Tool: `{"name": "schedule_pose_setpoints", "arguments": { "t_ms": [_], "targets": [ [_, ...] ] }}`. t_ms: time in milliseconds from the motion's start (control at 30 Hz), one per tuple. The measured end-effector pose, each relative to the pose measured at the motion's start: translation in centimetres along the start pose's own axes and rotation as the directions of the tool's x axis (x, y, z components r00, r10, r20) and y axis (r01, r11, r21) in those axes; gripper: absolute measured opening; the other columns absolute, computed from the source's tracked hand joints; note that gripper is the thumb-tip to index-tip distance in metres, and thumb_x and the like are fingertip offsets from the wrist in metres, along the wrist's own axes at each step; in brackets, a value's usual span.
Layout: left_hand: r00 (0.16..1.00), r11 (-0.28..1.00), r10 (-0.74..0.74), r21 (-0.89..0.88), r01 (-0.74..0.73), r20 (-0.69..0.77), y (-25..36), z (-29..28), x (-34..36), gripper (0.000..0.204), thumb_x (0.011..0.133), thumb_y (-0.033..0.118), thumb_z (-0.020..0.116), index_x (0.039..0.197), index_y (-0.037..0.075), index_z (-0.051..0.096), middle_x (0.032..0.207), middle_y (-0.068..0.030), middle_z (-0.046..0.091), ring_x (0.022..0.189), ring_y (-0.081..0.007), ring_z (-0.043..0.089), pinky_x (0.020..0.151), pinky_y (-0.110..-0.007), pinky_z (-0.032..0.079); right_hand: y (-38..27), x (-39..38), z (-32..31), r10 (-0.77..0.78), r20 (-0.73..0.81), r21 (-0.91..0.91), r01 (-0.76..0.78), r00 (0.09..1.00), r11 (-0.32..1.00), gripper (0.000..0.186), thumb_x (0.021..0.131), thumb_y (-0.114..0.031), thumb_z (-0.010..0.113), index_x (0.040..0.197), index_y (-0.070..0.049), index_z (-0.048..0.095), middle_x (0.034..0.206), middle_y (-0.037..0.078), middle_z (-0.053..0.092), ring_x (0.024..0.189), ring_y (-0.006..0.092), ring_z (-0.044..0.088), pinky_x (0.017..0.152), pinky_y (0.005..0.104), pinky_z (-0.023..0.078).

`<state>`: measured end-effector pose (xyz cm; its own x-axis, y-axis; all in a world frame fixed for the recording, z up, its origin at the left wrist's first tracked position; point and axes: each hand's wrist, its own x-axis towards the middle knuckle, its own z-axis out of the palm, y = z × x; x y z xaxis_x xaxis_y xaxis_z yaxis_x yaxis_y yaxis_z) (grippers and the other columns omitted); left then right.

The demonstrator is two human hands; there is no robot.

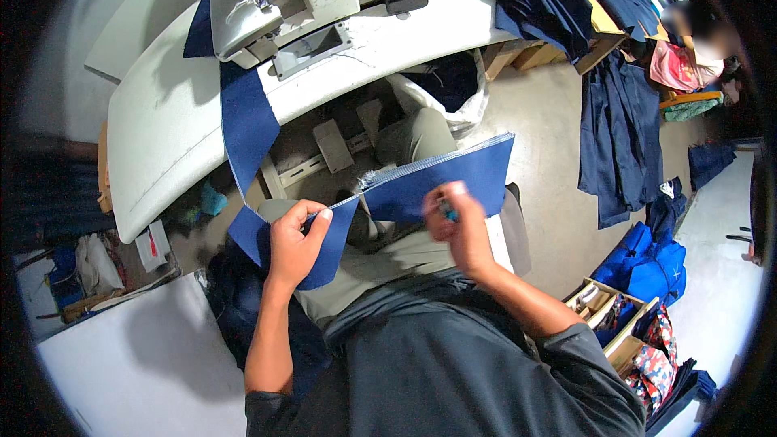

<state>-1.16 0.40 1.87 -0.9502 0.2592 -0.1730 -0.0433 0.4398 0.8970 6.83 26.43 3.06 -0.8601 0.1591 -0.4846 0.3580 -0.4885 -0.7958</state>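
Fingers of the left hand [295, 244] are pinched on the edge of a blue fabric panel [332, 244], hung beside and below them; a small tool [449, 210], blurred, is clutched in the right hand [460, 231], its curled fingers backed by a blue fabric stack [479, 168]
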Motion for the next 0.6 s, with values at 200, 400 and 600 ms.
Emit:
{"name": "schedule_pose_setpoints", "arguments": {
  "t_ms": [200,400,600],
  "targets": [
    [1.000,1.000,-0.016,-0.014,0.016,0.005,0.4,0.3,-0.5,0.016,0.096,0.014,0.069,0.092,-0.002,0.067,0.071,0.0009,0.062,0.070,-0.0035,0.051,0.062,-0.025,0.044,3.8,2.2,3.3,0.377,0.247,-0.062,-0.373,0.893,0.926,0.044,0.105,-0.049,0.051,0.086,-0.010,0.057,0.059,-0.009,0.034,0.047,0.0045,0.025,0.044,0.0252,0.020],
    [1.000,1.000,-0.006,-0.017,0.006,0.000,0.0,0.2,-0.6,0.016,0.095,0.014,0.069,0.092,-0.002,0.067,0.070,0.0010,0.062,0.068,-0.0039,0.052,0.061,-0.025,0.044,4.3,2.9,4.1,0.431,0.265,0.001,-0.447,0.863,0.895,0.040,0.105,-0.046,0.051,0.085,-0.011,0.054,0.059,-0.010,0.030,0.049,0.0054,0.021,0.046,0.0266,0.017],
    [1.000,1.000,0.012,-0.023,-0.012,0.009,-0.1,0.2,-0.7,0.015,0.096,0.012,0.068,0.092,-0.003,0.068,0.071,0.0001,0.064,0.068,-0.0037,0.054,0.061,-0.025,0.045,4.6,3.3,4.9,0.379,0.249,-0.017,-0.387,0.891,0.922,0.040,0.105,-0.045,0.053,0.083,-0.012,0.052,0.059,-0.010,0.029,0.049,0.0052,0.021,0.047,0.0266,0.017]
  ]
}}
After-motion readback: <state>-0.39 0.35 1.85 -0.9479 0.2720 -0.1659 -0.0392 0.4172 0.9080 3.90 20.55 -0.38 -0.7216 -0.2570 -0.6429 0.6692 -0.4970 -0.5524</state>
